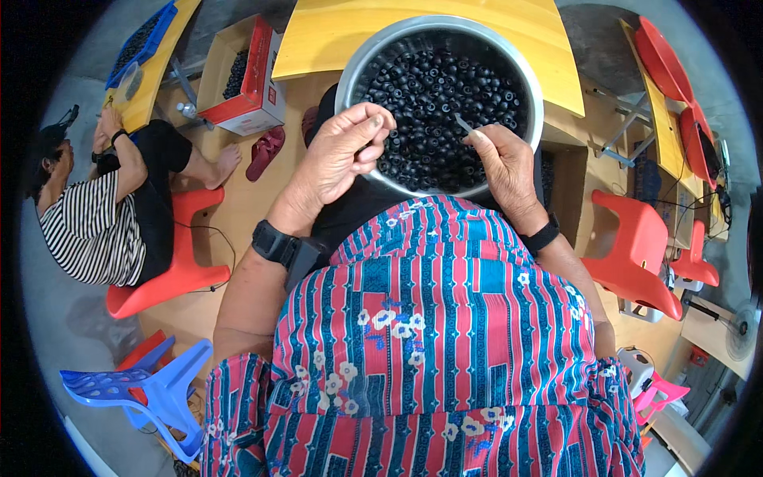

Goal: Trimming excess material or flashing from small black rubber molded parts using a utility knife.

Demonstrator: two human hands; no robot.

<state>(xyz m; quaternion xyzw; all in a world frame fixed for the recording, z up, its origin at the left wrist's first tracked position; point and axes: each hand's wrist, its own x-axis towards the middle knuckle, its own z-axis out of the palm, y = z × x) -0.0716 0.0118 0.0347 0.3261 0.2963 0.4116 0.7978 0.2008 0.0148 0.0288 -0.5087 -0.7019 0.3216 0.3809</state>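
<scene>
A large metal basin (534, 89) is in front of my body, full of small black round pieces (445, 87), many with a hole or ring in the end. My left hand (347, 149) hovers at the basin's left rim with its fingers curled in a pinch. Whatever it may hold is hidden or too small to make out. Over the right part of the basin, my right hand (506, 163) pinches a small thin grey strip (463, 122) between thumb and forefinger. Its tip points up and left above the black pieces.
A yellow table (509, 20) stands beyond the basin. To the left are a red-and-white carton (253, 103), a seated co-worker (99, 222) in a striped shirt and a blue chair (163, 389). Red chairs (632, 246) and another yellow table (664, 119) with red basins (664, 60) stand right.
</scene>
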